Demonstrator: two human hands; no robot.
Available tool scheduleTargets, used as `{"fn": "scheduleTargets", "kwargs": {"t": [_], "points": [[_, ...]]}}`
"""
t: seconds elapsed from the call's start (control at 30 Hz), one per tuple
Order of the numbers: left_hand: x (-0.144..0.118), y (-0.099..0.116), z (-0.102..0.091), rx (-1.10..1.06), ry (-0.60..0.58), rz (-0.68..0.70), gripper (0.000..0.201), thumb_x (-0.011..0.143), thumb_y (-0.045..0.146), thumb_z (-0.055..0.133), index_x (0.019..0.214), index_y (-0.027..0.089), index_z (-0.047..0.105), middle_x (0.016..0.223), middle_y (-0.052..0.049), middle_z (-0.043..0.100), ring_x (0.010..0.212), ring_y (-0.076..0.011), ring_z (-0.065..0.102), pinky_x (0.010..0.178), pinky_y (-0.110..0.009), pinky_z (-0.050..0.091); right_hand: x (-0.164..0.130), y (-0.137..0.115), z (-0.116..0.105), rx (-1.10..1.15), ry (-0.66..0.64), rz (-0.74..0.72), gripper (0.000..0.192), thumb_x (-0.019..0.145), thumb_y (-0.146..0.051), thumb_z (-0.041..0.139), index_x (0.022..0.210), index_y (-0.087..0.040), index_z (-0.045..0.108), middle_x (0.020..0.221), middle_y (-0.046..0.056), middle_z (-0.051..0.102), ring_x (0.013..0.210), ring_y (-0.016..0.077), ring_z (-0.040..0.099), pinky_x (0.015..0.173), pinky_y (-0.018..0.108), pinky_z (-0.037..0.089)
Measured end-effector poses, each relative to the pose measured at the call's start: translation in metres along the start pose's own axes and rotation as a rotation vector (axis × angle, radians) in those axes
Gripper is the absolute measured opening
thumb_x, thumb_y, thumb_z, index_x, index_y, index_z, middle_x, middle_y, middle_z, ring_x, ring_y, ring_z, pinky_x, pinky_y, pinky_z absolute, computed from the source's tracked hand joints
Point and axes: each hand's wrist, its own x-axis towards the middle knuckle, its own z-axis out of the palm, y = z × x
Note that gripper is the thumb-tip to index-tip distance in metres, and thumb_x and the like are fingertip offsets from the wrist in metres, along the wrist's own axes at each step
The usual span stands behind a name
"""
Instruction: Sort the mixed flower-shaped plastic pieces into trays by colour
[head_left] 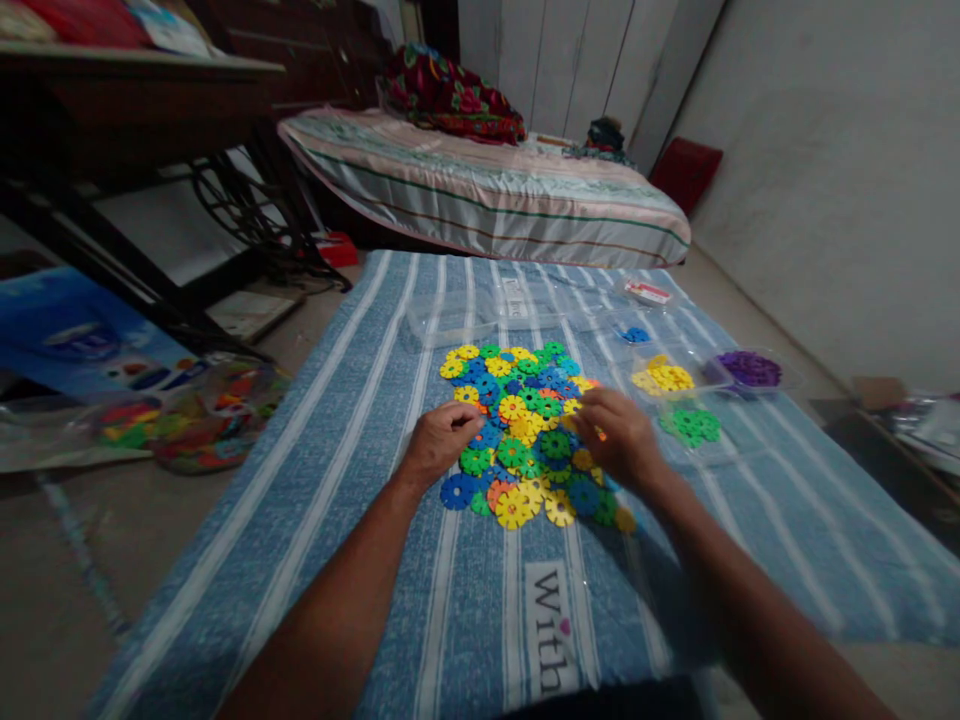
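1. The left hand [442, 440] rests palm down at the left edge of a pile of plastic discs [525, 430], its fingers curled loosely and their tips touching the discs there; whether it pinches one cannot be told.
2. The right hand [619, 440] lies over the right edge of the same pile, fingers bent downward onto the discs. An orange bit shows at its fingertips, but the grip itself is hidden.
3. The discs are flat, notched like flowers, in yellow, green, blue and orange, heaped loosely between the two hands on a blue striped mat [375, 420].
4. Both forearms reach in from the bottom edge, either side of a white label on the mat with dark lettering.
5. To the right of the pile, clear trays hold sorted discs: yellow discs [664, 378], green discs [690, 425], purple discs [750, 368], and a few blue discs [636, 335] further back.
6. Behind the pile lies an empty-looking clear tray [450, 320].
7. Beyond the mat is a low mattress [487, 190] with a striped sheet and a red patterned bundle on it.
8. On the floor to the left sits a clear bag [210, 415] of mixed coloured pieces, beside a dark table frame [150, 290].
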Motion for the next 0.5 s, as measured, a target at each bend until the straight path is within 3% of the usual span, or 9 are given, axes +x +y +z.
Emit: {"fn": "scheduleTargets", "kwargs": {"t": [0.13, 0.23, 0.33, 0.5], "points": [[0.001, -0.002, 0.001, 0.01, 0.016, 0.017, 0.019, 0.077, 0.034, 0.058, 0.07, 0.02, 0.068, 0.084, -0.003, 0.071, 0.081, -0.0175, 0.067, 0.078, -0.029, 0.052, 0.016, 0.071, -0.041, -0.431, 0.115, 0.208, 0.025, 0.091, -0.028, 0.051, 0.069, -0.019, 0.061, 0.077, 0.008, 0.062, 0.076, 0.0223, 0.056, 0.073, 0.035, 0.043], [0.001, -0.003, 0.002, 0.015, 0.016, 0.025, 0.019, 0.077, 0.034, 0.058, 0.07, 0.02, 0.068, 0.083, -0.003, 0.071, 0.08, -0.0173, 0.067, 0.078, -0.028, 0.052, 0.017, 0.088, -0.051, -0.57, 0.202, 0.317, 0.019, 0.088, -0.028, 0.052, 0.08, -0.017, 0.065, 0.078, 0.01, 0.062, 0.077, 0.0252, 0.055, 0.073, 0.037, 0.04], [0.001, -0.002, 0.002, 0.013, 0.017, 0.019, 0.019, 0.076, 0.034, 0.058, 0.069, 0.019, 0.068, 0.083, -0.004, 0.071, 0.081, -0.0177, 0.067, 0.078, -0.029, 0.052, 0.004, 0.059, -0.034, -0.374, 0.122, 0.203, 0.018, 0.09, -0.025, 0.051, 0.079, -0.018, 0.064, 0.079, 0.009, 0.064, 0.077, 0.0233, 0.057, 0.073, 0.035, 0.043], [0.0, 0.001, 0.001, 0.003, 0.022, -0.007, 0.019, 0.076, 0.036, 0.059, 0.071, 0.02, 0.069, 0.085, -0.003, 0.072, 0.084, -0.0178, 0.067, 0.081, -0.029, 0.052, -0.026, -0.029, 0.013, 0.044, -0.108, -0.045, 0.013, 0.092, -0.025, 0.054, 0.088, -0.019, 0.065, 0.095, 0.01, 0.066, 0.097, 0.0237, 0.059, 0.083, 0.036, 0.048]]}}
